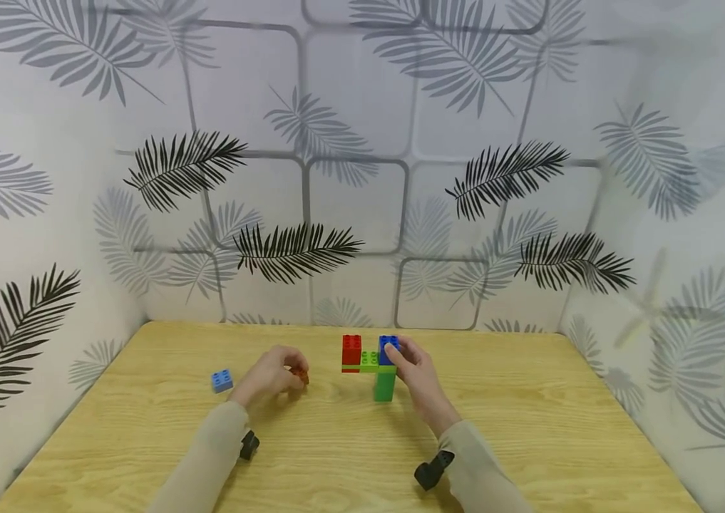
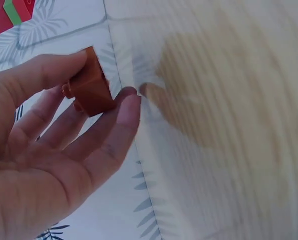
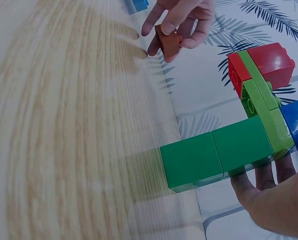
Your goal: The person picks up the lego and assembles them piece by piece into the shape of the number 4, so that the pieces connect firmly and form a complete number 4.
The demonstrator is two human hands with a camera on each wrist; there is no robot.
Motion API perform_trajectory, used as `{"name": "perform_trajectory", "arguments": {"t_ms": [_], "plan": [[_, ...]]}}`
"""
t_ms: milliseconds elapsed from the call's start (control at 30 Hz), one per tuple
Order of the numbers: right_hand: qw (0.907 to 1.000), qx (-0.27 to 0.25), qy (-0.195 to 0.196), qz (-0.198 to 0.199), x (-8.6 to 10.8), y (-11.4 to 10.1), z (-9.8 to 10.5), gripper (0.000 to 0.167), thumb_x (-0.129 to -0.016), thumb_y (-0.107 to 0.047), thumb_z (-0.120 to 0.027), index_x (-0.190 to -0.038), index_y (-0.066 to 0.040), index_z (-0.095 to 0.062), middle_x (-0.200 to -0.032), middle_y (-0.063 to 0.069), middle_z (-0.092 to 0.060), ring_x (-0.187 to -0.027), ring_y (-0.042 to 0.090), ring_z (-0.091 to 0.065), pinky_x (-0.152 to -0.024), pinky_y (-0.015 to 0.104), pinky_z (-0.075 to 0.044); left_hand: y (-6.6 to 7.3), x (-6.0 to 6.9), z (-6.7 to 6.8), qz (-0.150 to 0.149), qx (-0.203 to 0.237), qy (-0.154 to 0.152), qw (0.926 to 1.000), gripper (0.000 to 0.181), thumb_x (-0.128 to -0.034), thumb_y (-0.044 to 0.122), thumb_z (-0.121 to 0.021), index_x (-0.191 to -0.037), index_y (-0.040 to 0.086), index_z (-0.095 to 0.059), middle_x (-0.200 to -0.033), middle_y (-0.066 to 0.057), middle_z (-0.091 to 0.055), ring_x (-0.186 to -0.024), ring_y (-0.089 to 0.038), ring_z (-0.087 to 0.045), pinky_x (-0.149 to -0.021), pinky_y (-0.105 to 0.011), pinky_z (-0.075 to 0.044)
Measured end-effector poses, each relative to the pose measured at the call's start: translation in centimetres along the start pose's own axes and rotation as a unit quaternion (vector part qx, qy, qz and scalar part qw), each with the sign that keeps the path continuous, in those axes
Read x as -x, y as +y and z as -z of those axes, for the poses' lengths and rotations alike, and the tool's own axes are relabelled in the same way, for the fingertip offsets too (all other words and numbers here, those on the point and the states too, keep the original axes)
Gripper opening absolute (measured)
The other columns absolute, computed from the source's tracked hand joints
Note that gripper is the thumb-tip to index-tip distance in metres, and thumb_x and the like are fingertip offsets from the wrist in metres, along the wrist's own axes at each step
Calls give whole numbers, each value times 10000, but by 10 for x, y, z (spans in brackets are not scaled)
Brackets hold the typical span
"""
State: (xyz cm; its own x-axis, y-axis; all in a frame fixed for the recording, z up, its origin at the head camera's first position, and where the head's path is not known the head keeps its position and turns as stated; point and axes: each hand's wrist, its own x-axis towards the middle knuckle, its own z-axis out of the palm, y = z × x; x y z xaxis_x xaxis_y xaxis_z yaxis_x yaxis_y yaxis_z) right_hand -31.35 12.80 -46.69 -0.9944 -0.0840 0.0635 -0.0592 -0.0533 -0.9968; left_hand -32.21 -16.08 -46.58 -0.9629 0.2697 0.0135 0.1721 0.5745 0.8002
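My left hand [image 1: 270, 376] pinches a small brown-orange toy brick [image 2: 93, 86] between thumb and fingers, just above the tabletop; its studs point toward the palm. To its right stands a structure of toy bricks: a column of two stacked green bricks [image 3: 216, 152], a long light green brick [image 1: 369, 360] across the top, a red brick [image 1: 351, 349] on the far left end and a blue brick [image 1: 388, 340] above the column. Around the blue brick and the column's upper part my right hand [image 1: 425, 385] holds on, its thumb on the blue brick. More red shows under the light green piece.
A light blue brick [image 1: 222, 380] lies on the wooden table [image 1: 336, 456], left of my left hand. Behind the table rises a leaf-patterned backdrop [image 1: 362, 206], which also closes in both sides. Each wrist wears a small black device [image 1: 434, 470].
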Motion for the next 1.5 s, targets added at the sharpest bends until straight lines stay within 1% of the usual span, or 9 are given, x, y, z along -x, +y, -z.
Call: {"name": "perform_trajectory", "arguments": {"t_ms": [133, 300, 533, 633, 867, 1100, 1267, 1433, 1500], "plan": [[10000, 0, 35, 8, 0, 0, -1, 549, -954, -386, -634, -1389, -73, -516, -1304, 146, -579, -1136, 186, -575, -1103, 476, -399, 5, -2, -1, -61, 357, 170, 9992, 235, -814, -14, -681, -1040, 49, -663, -1003, -41, -671, -907, -171, -618, -792, -337, -514], [9999, -22, -10, 116, 2, -1, -1, 535, -955, -367, -637, -1388, -76, -520, -1302, 150, -577, -1208, 265, -552, -1108, 482, -392, 13, -6, -4, -358, 593, 499, 9964, 191, -901, 96, -679, -1088, 124, -658, -1054, -48, -690, -966, -181, -631, -807, -339, -520], [9999, -22, -31, 145, 3, -1, -1, 528, -960, -350, -633, -1388, -62, -516, -1289, 150, -582, -1258, 351, -515, -1114, 508, -376, 21, -9, -11, -739, 664, 975, 9903, 377, -885, 191, -735, -1250, 195, -640, -1154, -24, -689, -1022, -196, -604, -868, -373, -498], [9999, -38, -18, 101, 2, -1, -1, 533, -953, -363, -641, -1384, -72, -523, -1289, 142, -587, -1231, 316, -537, -1111, 496, -384, 24, -10, -14, -942, 731, 1083, 9869, 400, -879, 177, -739, -1266, 177, -637, -1155, -29, -694, -1029, -189, -612, -867, -361, -503], [10000, 0, -16, 48, 4, -2, -1, 535, -947, -380, -646, -1376, -81, -532, -1281, 128, -591, -1131, 175, -577, -1104, 483, -396, 34, -10, -16, -1299, 1141, 1281, 9766, 355, -890, 165, -728, -1237, 143, -655, -1120, -71, -693, -974, -191, -642, -789, -235, -534], [9999, 35, -40, 153, 4, -2, -1, 530, -955, -374, -636, -1375, -69, -531, -1257, 124, -598, -1119, 174, -578, -1096, 498, -398, 51, -12, -17, -1742, 1610, 1092, 9653, 410, -927, 90, -674, -1328, 61, -596, -1217, -182, -651, -1084, -316, -654, -852, -246, -554], [9999, 109, -7, 115, 4, -2, -2, 526, -957, -379, -631, -1379, -82, -530, -1271, 126, -594, -1122, 178, -574, -1094, 496, -403, 60, -13, -23, -1739, 1625, 896, 9671, 420, -952, 77, -634, -1365, 36, -565, -1243, -193, -647, -1129, -322, -640, -893, -256, -544], [9997, 234, 52, 69, 3, 0, -2, 503, -974, -351, -613, -1396, -93, -522, -1300, 121, -585, -1116, 173, -574, -1074, 475, -429, 68, -15, -31, -1716, 1463, 808, 9709, 398, -946, 188, -667, -1339, 159, -611, -1213, -95, -680, -1116, -261, -651, -898, -349, -555], [9997, 251, 47, 65, 2, 0, -1, 490, -983, -335, -602, -1405, -101, -518, -1313, 119, -583, -1125, 175, -577, -1072, 470, -432, 71, -16, -33, -1727, 1294, 819, 9730, 397, -938, 227, -679, -1329, 200, -620, -1199, -54, -689, -1125, -250, -641, -928, -432, -536]]}}
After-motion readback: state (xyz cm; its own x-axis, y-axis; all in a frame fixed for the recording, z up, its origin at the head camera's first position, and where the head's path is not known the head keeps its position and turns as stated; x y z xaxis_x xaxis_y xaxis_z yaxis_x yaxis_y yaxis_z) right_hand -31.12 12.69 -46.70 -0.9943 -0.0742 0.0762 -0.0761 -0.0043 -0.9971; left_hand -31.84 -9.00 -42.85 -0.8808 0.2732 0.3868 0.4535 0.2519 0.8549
